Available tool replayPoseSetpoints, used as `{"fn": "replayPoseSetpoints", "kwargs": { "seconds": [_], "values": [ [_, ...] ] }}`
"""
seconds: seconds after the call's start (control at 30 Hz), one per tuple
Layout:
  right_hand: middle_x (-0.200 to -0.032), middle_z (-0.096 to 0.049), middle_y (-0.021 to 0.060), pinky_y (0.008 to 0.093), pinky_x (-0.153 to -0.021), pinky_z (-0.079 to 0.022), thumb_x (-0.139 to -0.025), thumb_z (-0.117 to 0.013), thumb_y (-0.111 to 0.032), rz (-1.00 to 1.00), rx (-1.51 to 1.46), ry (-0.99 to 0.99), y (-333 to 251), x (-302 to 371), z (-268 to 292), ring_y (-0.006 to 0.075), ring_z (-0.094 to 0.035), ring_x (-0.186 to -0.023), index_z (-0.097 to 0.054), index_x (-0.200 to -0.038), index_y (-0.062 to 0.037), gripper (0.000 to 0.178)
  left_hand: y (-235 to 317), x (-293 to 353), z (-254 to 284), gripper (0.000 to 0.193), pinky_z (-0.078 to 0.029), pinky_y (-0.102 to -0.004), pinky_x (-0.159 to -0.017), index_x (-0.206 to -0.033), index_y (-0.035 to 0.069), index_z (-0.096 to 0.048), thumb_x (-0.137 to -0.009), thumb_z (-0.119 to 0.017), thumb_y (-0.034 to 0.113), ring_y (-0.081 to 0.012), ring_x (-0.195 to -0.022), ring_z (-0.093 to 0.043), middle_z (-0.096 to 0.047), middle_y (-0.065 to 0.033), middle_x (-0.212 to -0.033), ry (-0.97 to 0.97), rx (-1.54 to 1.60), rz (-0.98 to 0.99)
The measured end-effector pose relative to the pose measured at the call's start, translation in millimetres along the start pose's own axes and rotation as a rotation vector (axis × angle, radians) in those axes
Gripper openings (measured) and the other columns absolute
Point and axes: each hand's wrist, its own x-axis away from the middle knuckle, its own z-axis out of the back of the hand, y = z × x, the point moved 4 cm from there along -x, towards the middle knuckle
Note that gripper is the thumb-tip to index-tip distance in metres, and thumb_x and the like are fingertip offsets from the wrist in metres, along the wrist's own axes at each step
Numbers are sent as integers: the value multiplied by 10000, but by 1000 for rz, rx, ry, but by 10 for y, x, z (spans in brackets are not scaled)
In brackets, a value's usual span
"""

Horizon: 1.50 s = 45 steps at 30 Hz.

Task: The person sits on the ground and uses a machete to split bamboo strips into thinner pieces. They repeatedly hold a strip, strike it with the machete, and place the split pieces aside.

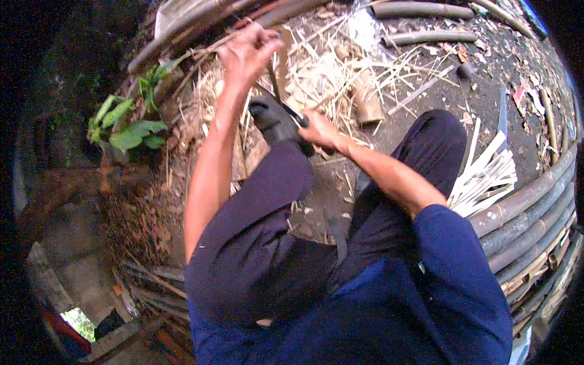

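Note:
My left hand point(248, 53) is raised at the upper middle, its fingers curled closed and slightly blurred. A thin dark strip point(272, 79) runs from it down toward my black shoe point(274, 121). My right hand point(320, 130) grips the dark handle of a knife point(298, 117), whose narrow blade lies against the shoe beside the strip. The blade's far end is hard to make out. Pale shavings point(316, 79) cover the ground beyond both hands.
A short wood block point(367, 102) stands among the shavings. To the right lie a bundle of pale split strips point(486, 179), a long bluish blade point(503, 115) and stacked bamboo poles point(523, 201). A green leafy plant point(128, 131) grows at the left. Cut bamboo lengths point(423, 10) lie at the back.

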Motion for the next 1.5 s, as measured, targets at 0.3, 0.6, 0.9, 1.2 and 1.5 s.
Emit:
{"fn": "replayPoseSetpoints", "kwargs": {
  "seconds": [0.3, 0.6, 0.9, 1.2, 1.5],
  "values": [
    [-706, -540, 72, 329, -549, -457, -767, -616, -256, -429, -342, -489, -215, 89, -30, 172, -530, -602, -509, -969, -13, 335, -321, 282, 28, 264, -514, -305, -734, -759, 28, -509, -862, -670, 210, -156, -858, -623, -674, -114, -1037, 7, 224, 215],
    [-914, -667, 226, 464, -785, -513, -761, -638, -215, -290, 228, -240, -178, 161, 0, 401, -649, -864, -574, -1152, -97, 414, -419, 450, -326, 394, -350, -229, -480, -743, 47, -526, -941, -591, 381, -58, -524, -429, -492, 30, -587, 88, 575, 275],
    [-763, -639, 163, 445, -635, -496, -777, -645, -253, -235, 132, -489, -237, 79, 102, 344, -651, -734, -552, -1026, -58, 329, -422, 476, -311, 469, -398, -238, -529, -852, 13, -603, -864, -661, 478, -70, -593, -490, -543, 17, -639, 74, 516, 316],
    [-1268, -498, 236, 430, -979, -427, -809, -670, -471, -209, 482, -256, 50, 506, -247, 391, -505, -1158, -407, -1370, -24, 764, -1012, 808, 1066, 413, -408, -243, -430, -744, 92, -478, -831, -700, 429, -87, -436, -448, -436, 19, -530, 644, 855, 479],
    [-688, -592, 203, 489, -582, -464, -942, -526, -399, 246, 390, -131, -1259, -279, 402, 408, -605, -668, -557, -912, -89, 314, -732, 576, 1608, 462, -460, -313, -538, -794, 115, -454, -805, -690, 513, -133, -505, -432, -456, 8, -605, 892, 1200, 534]
  ]
}}
